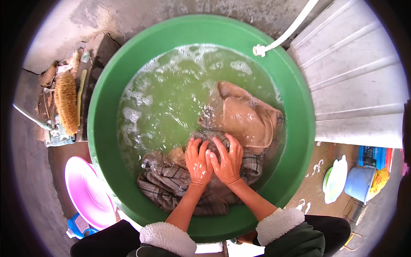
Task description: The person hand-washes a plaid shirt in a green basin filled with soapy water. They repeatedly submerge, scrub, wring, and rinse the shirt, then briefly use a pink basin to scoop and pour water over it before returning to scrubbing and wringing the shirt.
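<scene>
Both my hands lie side by side on wet plaid cloth in soapy, greenish water. Fingers stretched forward and a little apart, my left hand (198,162) presses on the cloth. Beside it my right hand (227,158) rests with its fingers spread, its thumb close to the left hand. The plaid garment (167,182) is grey-brown with dark lines and lies bunched under and around my wrists, partly under water. A tan piece of cloth (244,113), perhaps the garment's lining, floats beyond my right hand. All this sits in a large round green tub (109,103).
A white hose (291,28) hangs over the tub's far right rim. At left, a bristle brush (66,103) lies on a ledge above a pink basin (87,190) and a blue bottle (81,225). A ridged white panel (355,77) and a blue bucket (358,183) stand at right.
</scene>
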`<state>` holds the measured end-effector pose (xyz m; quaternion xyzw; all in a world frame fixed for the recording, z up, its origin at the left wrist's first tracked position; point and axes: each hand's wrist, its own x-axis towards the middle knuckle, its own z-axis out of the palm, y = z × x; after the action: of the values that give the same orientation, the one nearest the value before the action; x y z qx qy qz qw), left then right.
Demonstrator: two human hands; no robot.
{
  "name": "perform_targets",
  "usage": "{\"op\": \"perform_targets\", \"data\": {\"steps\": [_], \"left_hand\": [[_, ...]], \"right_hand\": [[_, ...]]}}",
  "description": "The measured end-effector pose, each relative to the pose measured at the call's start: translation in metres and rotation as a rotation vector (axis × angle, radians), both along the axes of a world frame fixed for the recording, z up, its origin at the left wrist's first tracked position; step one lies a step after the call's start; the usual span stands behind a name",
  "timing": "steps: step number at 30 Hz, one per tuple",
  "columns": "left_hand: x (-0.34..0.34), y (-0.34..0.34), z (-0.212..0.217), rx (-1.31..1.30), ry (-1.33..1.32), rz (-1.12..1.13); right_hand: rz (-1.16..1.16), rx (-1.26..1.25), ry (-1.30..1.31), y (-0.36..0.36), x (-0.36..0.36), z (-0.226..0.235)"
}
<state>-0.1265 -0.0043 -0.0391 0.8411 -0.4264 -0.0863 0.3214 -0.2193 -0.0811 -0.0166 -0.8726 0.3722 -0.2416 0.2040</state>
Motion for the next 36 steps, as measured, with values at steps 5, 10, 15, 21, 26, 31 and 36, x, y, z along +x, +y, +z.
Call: {"op": "perform_targets", "data": {"steps": [5, 10, 15, 21, 26, 31, 36], "left_hand": [[0.016, -0.004, -0.057, 0.060, -0.230, 0.099], [0.063, -0.052, -0.049, 0.519, -0.039, 0.015], [0.088, -0.047, 0.001, 0.224, 0.145, 0.181], [0.024, 0.009, 0.019, -0.053, -0.039, 0.090], [0.011, 0.033, -0.055, 0.209, 0.034, -0.031], [0.055, -0.018, -0.105, 0.537, 0.067, 0.002], [0.076, -0.041, -0.027, 0.373, 0.143, 0.177]], "right_hand": [[0.043, 0.185, 0.290, -0.011, 0.009, -0.069], [0.023, 0.261, 0.466, -0.059, 0.066, -0.045], [0.103, 0.268, 0.031, -0.057, 0.069, 0.023], [0.020, 0.108, -0.222, 0.010, 0.029, 0.021], [0.089, 0.448, 0.424, 0.014, 0.024, -0.050], [0.256, 0.249, 0.490, -0.035, 0.062, -0.046], [0.117, 0.359, 0.401, -0.047, 0.085, 0.012]]}}
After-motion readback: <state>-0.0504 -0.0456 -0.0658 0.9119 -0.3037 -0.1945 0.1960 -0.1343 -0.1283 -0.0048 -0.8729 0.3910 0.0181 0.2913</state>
